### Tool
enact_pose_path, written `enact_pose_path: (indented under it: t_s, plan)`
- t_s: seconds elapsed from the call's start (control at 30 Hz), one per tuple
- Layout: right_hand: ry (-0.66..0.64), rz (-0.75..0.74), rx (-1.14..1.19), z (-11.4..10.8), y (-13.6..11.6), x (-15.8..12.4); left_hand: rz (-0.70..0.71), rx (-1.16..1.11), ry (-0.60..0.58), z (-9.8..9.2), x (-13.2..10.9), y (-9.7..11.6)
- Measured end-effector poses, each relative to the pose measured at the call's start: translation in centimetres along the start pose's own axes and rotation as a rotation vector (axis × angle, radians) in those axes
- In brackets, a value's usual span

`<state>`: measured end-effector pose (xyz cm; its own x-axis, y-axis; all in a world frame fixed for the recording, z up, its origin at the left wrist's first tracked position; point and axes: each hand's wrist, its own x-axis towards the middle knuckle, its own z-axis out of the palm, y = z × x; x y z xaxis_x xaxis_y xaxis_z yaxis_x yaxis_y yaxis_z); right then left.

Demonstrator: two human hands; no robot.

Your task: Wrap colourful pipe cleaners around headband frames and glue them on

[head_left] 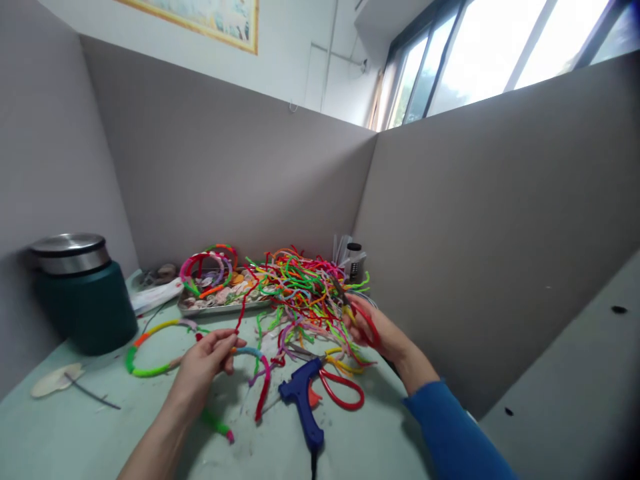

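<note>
My left hand (209, 360) is closed, pinching a red pipe cleaner (243, 308) that sticks up from its fingertips. Also held there is a band wrapped in coloured pipe cleaner (264, 380); its blue, pink and red end curves out to the right, and a green end shows below the hand. My palm hides the band's middle. Near the pile's right side, my right hand (367, 327) is closed around red-handled scissors (371, 325), blades pointing up and left. Their blades lie in front of the heap of loose pipe cleaners (305, 287).
A blue glue gun (303, 400) lies between my hands, beside a second pair of red-handled scissors (350, 400). Colourful rings (207, 273) rest on a metal tray (225, 309). Another ring (150, 371) lies left. A green jar (85, 307) stands at left; grey partitions (240, 153) enclose the table.
</note>
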<state>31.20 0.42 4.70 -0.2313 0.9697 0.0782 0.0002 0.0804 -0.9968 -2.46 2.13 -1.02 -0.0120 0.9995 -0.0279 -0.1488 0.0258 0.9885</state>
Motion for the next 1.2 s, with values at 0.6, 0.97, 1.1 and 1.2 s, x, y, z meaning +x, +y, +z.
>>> enact_pose_path:
  t_s: [0.6,0.97,1.1,1.2]
  plan:
    - [-0.282,-0.145,-0.825,12.7,0.1,1.3,0.075,0.032,-0.187,1.3,-1.4,1.3]
    - [-0.219,-0.238,-0.887,13.8,0.3,1.1,0.070,0.088,-0.218,1.4,-1.2,1.2]
    - [-0.187,-0.251,-0.938,14.0,0.4,0.9,0.058,0.106,-0.189,1.5,-1.4,1.5]
    - [-0.159,-0.246,-0.984,14.1,0.5,0.8,0.049,0.116,-0.183,1.5,-1.5,1.7]
